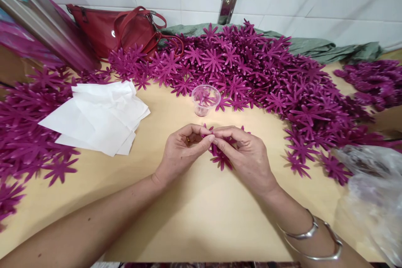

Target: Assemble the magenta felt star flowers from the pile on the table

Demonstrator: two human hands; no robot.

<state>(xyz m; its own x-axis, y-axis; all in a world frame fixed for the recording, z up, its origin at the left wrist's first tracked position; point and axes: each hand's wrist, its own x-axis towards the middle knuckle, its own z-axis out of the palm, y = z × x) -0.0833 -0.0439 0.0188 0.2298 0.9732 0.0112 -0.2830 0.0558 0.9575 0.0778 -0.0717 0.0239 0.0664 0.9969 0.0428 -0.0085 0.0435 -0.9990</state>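
My left hand (190, 146) and my right hand (241, 150) meet over the middle of the table, thumbs and forefingers pinched together. Between the fingertips is a purple artificial flower piece (205, 135), mostly covered by my fingers. Under and behind my right hand shows another purple flower piece (221, 160) with narrow petals; I cannot tell whether it touches the hand. Just beyond the hands stands a small clear plastic cup (202, 111). A large heap of the same purple flower pieces (232, 67) spreads behind the cup.
White sheets (97, 117) lie left of my hands, beside another purple heap (19, 130). A red handbag (103, 33) rests against the tiled wall. Clear plastic bags (373, 192) sit at the right edge. Green cloth (333, 50) runs behind the heap; a metal post (53, 29) stands left.
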